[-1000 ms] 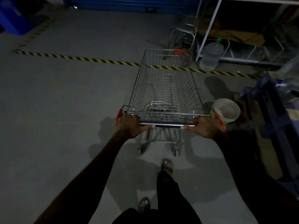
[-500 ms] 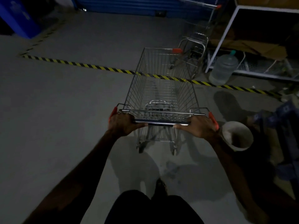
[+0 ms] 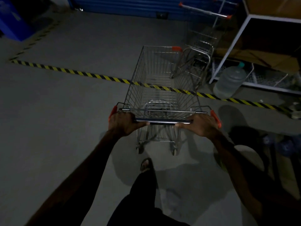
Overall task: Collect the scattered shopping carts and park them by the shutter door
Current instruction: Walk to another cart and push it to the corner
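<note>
Fingers of the left hand (image 3: 121, 122) and right hand (image 3: 201, 125) curl around the handle bar (image 3: 162, 122) of the shopping cart (image 3: 162, 88). Its basket points toward twelve o'clock, crossing the striped floor tape (image 3: 81, 73); the blue shutter door (image 3: 127, 5) lies beyond, a second cart (image 3: 197, 62) at one o'clock.

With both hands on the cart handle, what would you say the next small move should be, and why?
Probably keep pushing the cart straight ahead over the striped floor tape, veering slightly right. The left hand and right hand both grip the handle, the blue shutter door lies ahead, and another cart already stands near it on the right.
</note>
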### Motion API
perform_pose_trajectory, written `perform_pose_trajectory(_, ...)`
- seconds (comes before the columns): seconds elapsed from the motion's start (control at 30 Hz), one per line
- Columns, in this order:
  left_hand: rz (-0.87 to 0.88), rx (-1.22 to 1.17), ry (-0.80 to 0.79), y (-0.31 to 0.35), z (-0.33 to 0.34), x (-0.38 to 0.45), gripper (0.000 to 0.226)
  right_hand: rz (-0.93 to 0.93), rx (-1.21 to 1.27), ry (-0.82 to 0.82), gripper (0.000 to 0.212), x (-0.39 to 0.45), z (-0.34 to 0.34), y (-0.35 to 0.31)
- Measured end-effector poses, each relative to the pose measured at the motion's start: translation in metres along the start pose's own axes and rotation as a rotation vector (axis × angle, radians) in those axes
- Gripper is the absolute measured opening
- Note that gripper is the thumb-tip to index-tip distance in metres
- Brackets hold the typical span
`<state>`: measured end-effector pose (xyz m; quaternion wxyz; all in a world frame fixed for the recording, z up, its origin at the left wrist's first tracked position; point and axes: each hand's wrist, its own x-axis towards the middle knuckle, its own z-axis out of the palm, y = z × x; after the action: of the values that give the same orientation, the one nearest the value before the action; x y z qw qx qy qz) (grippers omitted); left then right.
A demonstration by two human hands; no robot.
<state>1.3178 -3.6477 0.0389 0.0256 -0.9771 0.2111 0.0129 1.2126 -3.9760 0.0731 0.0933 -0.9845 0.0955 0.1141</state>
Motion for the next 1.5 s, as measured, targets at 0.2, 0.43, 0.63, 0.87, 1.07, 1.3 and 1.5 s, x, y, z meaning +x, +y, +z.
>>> perform_pose_trajectory(0.2, 0.013, -0.023, 0.010, -0.019, -0.003, 0.113, 0.095, 0.029, 0.016, -0.027, 0.093, 0.114, -0.025, 0.009)
perform_pose_trajectory(0.43, 0.024, 0.023, 0.001, -0.033, -0.012, 0.231, 0.111, 0.072, -0.018, -0.030, 0.097, 0.227, -0.057, 0.014)
perform_pose_trajectory(0.63, 0.029, 0.015, 0.096, -0.048, -0.007, 0.336, 0.104, 0.035, 0.044, 0.007, 0.094, 0.329, -0.078, 0.025)
perform_pose_trajectory(0.87, -0.006, -0.014, 0.097, -0.061, -0.003, 0.470, 0.099, -0.014, 0.052, 0.130, 0.097, 0.464, -0.101, 0.046)
perform_pose_trajectory(1.07, -0.004, 0.014, -0.021, -0.069, -0.015, 0.585, 0.096, -0.011, 0.089, 0.145, 0.102, 0.577, -0.124, 0.065)
perform_pose_trajectory(1.3, -0.018, 0.067, -0.054, -0.077, -0.014, 0.697, 0.108, -0.009, 0.033, 0.104, 0.100, 0.681, -0.161, 0.077)
perform_pose_trajectory(1.5, 0.000, 0.073, -0.042, -0.092, -0.013, 0.786, 0.106, -0.011, 0.126, 0.057, 0.089, 0.770, -0.179, 0.085)
